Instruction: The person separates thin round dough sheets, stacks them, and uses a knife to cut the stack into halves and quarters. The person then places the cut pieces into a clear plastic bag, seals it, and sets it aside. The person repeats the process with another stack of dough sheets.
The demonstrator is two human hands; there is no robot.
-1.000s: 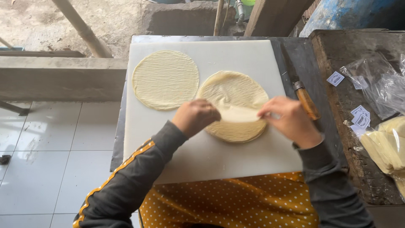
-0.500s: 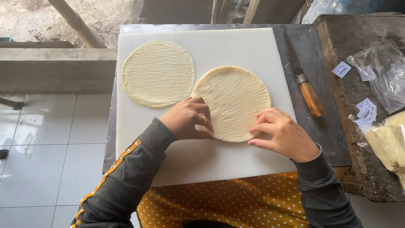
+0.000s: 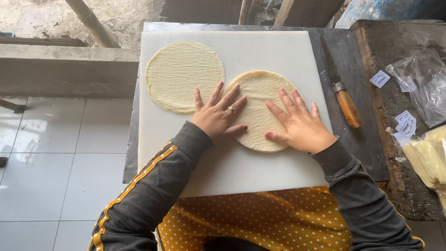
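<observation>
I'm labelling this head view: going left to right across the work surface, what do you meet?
Tiled floor → left dough round → left hand → right hand → knife → paper labels → plastic bags.

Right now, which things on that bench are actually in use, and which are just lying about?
In use: left hand and right hand, flat on the round dough sheet; white cutting board.

Lying about: second dough sheet; wooden-handled knife; plastic bags; paper labels.
</observation>
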